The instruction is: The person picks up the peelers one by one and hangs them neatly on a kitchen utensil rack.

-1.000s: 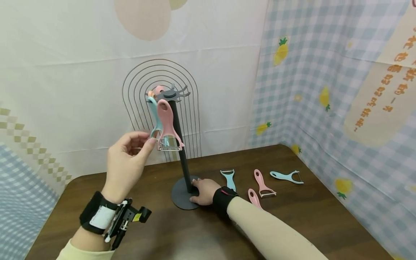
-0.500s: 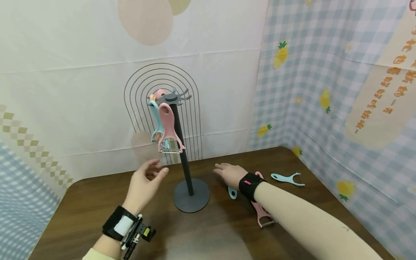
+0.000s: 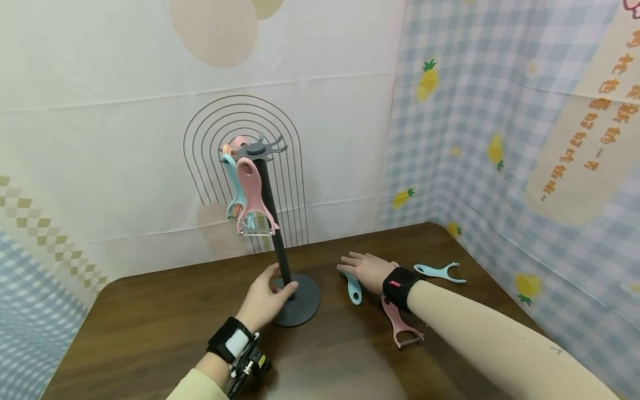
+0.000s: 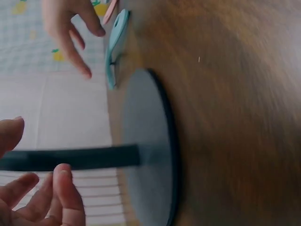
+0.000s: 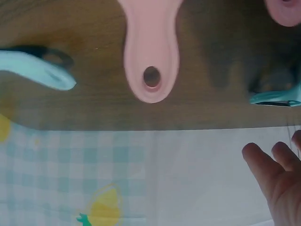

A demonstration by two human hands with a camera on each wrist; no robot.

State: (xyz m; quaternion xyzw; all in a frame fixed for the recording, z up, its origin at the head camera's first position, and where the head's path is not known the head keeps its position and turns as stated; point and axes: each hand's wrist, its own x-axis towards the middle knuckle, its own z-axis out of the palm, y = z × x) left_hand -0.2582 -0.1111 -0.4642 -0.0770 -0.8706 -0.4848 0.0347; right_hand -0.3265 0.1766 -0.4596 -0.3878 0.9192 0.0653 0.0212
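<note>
- My left hand (image 3: 263, 303) is low at the stand (image 3: 281, 255), just above its round base (image 3: 306, 304). Fingers are loosely bent and not clenched: the pole runs between thumb and fingertips. From the left wrist cam the thumb sits off the pole; can't tell if a fingertip brushes it.
- My right hand (image 3: 369, 272) is out to the right of the stand, fingers fairly straight and spread, nothing grasped.
- Blue peeler (image 3: 354, 290) lies right under those right fingertips, just right of the stand's base, handle pointing back toward me. Contact? Can't tell.
- Pink peeler (image 3: 396, 322) is further right of the stand and a bit nearer me, partly below the right wrist.
- Second pink peeler (image 5: 151, 52) is also right of the stand, mostly hidden by my hand in the head view but plain on the right wrist cam.
- Second blue peeler (image 3: 440, 272) lies furthest right of the stand, beyond the wrist strap (image 3: 400, 286).
- Up top, a hanging pink peeler (image 3: 254, 191) and a hanging blue peeler (image 3: 235, 180) dangle off the stand's left and front hooks.
- Brown table (image 3: 150, 316) under the stand, pale cloth (image 3: 340, 139) behind it.
</note>
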